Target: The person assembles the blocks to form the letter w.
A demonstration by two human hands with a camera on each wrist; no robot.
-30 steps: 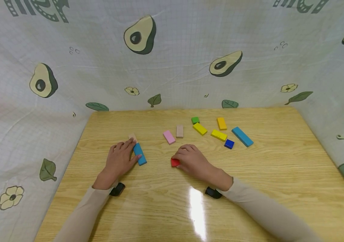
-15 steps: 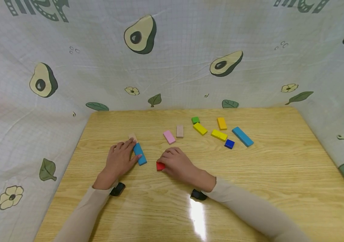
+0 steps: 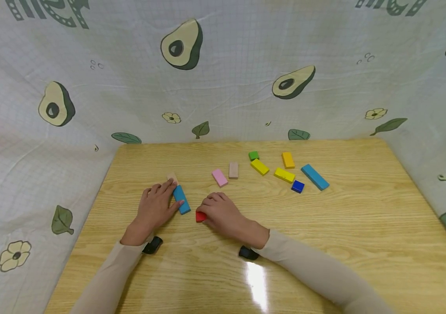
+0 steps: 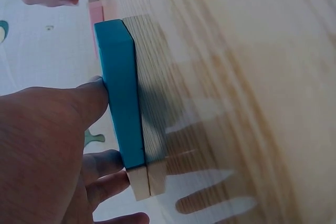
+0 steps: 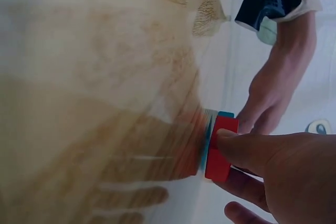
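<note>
My left hand (image 3: 154, 209) lies over a long blue block (image 3: 182, 200) on the wooden table, its thumb resting on the block. Its fingertips touch the blue block's far end and a small beige block (image 3: 172, 177), partly covered by them. The beige block sits end to end with the blue one in the left wrist view. Between thumb and fingers, my right hand (image 3: 223, 216) pinches a red block (image 3: 200, 216), just right of the blue block's near end and a small gap away. The fingers hide part of the red block.
Beyond the hands lie a pink block (image 3: 219, 178), a light brown block (image 3: 233, 170) and a green block (image 3: 253, 155). Further right are two yellow blocks (image 3: 260, 167), an orange block (image 3: 288, 160), a dark blue block (image 3: 297, 186) and another long blue block (image 3: 315, 177). A printed cloth (image 3: 223, 87) borders the table.
My right hand has moved left across the table with the red block, from near the middle to beside the long blue block. My left hand has stayed in place.
</note>
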